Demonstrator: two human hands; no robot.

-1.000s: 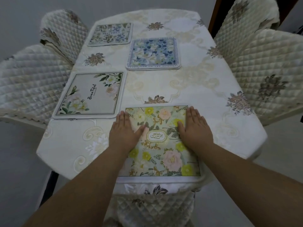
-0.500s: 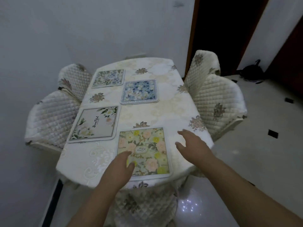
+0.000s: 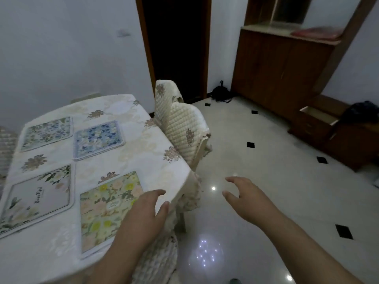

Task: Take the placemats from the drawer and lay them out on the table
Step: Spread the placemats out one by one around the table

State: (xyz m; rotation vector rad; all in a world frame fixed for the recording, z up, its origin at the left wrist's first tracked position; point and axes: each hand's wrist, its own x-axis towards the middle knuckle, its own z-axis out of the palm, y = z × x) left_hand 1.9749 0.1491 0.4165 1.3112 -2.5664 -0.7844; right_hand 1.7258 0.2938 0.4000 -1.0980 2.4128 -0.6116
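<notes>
- Left hand (image 3: 143,214) and right hand (image 3: 244,198) hang loosely open, holding nothing.
- Four placemats on the table (image 3: 143,144), nearest (image 3: 108,210) beside the left hand.
- Drawer (image 3: 320,117) open, far right.

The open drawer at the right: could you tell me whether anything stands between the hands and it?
Nothing visible does. Bare tiled floor lies between the empty right hand, the left hand and the open drawer; the covered chairs stand off to the left by the table.
</notes>
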